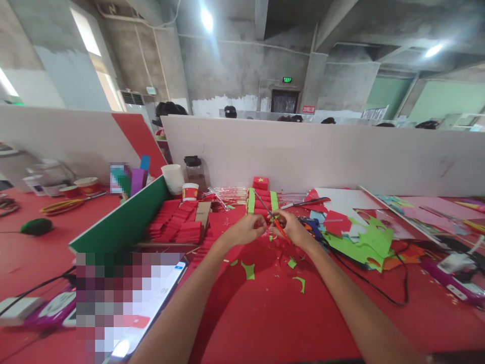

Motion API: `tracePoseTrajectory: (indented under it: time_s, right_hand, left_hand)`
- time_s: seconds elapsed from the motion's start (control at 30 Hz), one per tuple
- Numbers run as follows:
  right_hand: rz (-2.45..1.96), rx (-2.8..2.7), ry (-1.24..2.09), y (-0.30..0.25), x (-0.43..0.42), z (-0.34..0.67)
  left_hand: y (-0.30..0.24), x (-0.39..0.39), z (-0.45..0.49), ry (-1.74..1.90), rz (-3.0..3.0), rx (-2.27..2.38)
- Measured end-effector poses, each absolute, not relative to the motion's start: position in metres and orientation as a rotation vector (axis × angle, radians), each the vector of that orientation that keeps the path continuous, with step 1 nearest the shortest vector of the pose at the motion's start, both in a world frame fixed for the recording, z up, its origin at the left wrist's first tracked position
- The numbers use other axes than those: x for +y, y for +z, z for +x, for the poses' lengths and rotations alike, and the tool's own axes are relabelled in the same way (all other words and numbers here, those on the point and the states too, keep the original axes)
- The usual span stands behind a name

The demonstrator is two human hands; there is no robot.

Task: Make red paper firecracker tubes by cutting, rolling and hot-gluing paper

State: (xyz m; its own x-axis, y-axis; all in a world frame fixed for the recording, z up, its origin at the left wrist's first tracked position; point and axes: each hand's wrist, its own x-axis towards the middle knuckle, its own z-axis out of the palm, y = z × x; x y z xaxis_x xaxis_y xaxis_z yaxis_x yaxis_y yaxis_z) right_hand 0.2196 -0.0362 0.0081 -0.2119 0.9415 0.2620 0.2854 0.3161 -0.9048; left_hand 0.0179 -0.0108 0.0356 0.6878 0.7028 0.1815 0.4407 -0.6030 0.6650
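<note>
My left hand [250, 228] is closed in a pinch over the middle of the red table. Whatever is between its fingertips is too small to make out. Close beside it, my right hand [291, 228] is closed around a pair of scissors [279, 227] with orange handles, the blades pointing up and away from me. Just beyond both hands lies a stack of red paper rolls [264, 204] with lime-green bands along its sides. Small green paper scraps [249, 271] are scattered on the table in front of my hands.
Folded red paper strips [174, 222] lie at left beside a green divider [125, 217]. A phone [151, 308] is at lower left. Cut green paper [364, 237] and a black cable [367, 278] lie right. A paper cup [190, 191] and a bottle [194, 172] stand behind.
</note>
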Motion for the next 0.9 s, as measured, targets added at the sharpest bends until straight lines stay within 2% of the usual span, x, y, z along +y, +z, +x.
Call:
tracePoseTrajectory:
  time_s: [0.9]
  right_hand:
    - [-1.118, -1.692, 0.948, 0.0145, -0.0415, 0.2163]
  left_hand:
    - [0.0341, -0.0093, 0.0169, 0.564, 2.328, 0.856]
